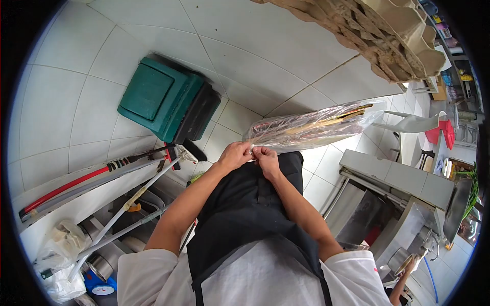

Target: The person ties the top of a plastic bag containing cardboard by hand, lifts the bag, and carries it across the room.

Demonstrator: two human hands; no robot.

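Note:
A long clear plastic bag (311, 124) with thin yellowish and reddish sticks inside stretches from my hands toward the right. At its near end, my left hand (236, 155) pinches the gathered plastic with its fingers closed. Right beside it, my right hand (266, 158) is closed on the same end of the bag, the fingertips of both hands almost touching. The exact spot between the fingertips is small and partly hidden. Below the hands is the black apron (250, 199) over my lap.
A green bin (153, 97) stands at the upper left, with red and white poles (69, 189) below it. Stacked egg trays (367, 35) are at the upper right. A tiled counter (398, 176) lies right. Another person's hand (408, 268) shows at the lower right.

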